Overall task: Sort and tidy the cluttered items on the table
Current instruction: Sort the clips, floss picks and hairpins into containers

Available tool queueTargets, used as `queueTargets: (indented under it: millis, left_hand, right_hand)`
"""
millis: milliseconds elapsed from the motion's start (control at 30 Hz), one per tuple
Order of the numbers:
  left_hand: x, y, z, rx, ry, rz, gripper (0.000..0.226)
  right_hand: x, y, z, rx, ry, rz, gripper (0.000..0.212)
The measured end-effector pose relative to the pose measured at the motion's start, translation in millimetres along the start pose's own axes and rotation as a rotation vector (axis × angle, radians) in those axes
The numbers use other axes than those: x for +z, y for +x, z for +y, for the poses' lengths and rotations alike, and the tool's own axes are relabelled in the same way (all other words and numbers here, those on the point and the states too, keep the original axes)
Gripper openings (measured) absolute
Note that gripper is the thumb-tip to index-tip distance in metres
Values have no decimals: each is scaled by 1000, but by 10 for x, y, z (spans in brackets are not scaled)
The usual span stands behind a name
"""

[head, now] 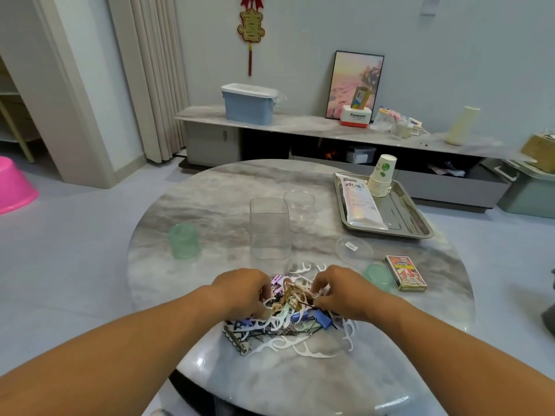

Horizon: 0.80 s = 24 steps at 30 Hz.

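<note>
A tangled heap of small items (288,322) lies on the round marble table (210,205) near its front edge: white floss picks, blue and purple clips, hairpins and tan rubber bands (292,295). My left hand (243,291) reaches into the heap's left side with curled fingers. My right hand (342,291) pinches at the rubber bands from the right. Behind the heap stand a clear square container (270,228), a clear round jar (299,205) and a green cup (183,241).
A clear lid (353,251), a green lid (377,277) and a card box (405,273) lie right of the heap. A steel tray (420,226) at the back right holds a pouch (360,202) and stacked paper cups (382,177).
</note>
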<state>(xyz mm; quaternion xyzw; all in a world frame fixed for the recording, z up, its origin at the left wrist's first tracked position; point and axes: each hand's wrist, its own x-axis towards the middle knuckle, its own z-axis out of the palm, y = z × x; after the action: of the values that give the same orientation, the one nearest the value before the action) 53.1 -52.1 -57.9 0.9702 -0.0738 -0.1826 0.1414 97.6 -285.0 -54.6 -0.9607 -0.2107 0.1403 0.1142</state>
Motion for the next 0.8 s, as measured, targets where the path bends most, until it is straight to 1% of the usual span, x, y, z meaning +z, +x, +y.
queueTargets:
  millis: [67,133,167,233,300,333,400,467,500,567,700,733,800]
  left_hand:
    - [-14,73,21,1,-19,39,26]
    - [-45,129,29,0,-34,82,8]
    - [-56,159,38,0,-42,98,5]
    - [-72,191,52,-9,-75,137,5]
    - [-79,219,80,-22,-164,185,7]
    - [-79,233,95,-34,-219,197,11]
    - [-58,268,127,-61,-271,178,27]
    - [5,306,164,-87,-213,155,41]
    - [44,332,194,-96,-175,157,43]
    - [110,372,253,-113,-161,191,37]
    - [162,393,361,-130,-237,238,14]
    - [160,399,372,-137,-272,245,11]
    - [118,404,390,-147,-368,265,11]
  right_hand:
    - [-19,9,38,20,53,37,18]
    - [-38,28,68,59,130,76,15]
    - [-42,45,98,88,180,95,13]
    - [-50,75,148,159,308,118,10]
    - [-89,78,193,224,484,104,10]
    - [-117,69,213,247,573,96,11]
    - [-184,41,247,279,713,93,14]
    - [-234,21,253,310,805,92,16]
    - [-252,15,260,323,827,95,17]
    - [-276,10,260,341,823,95,18]
    - [-300,4,263,364,786,81,16]
    - [-296,15,267,363,816,87,15]
    - [-281,33,272,353,960,95,12]
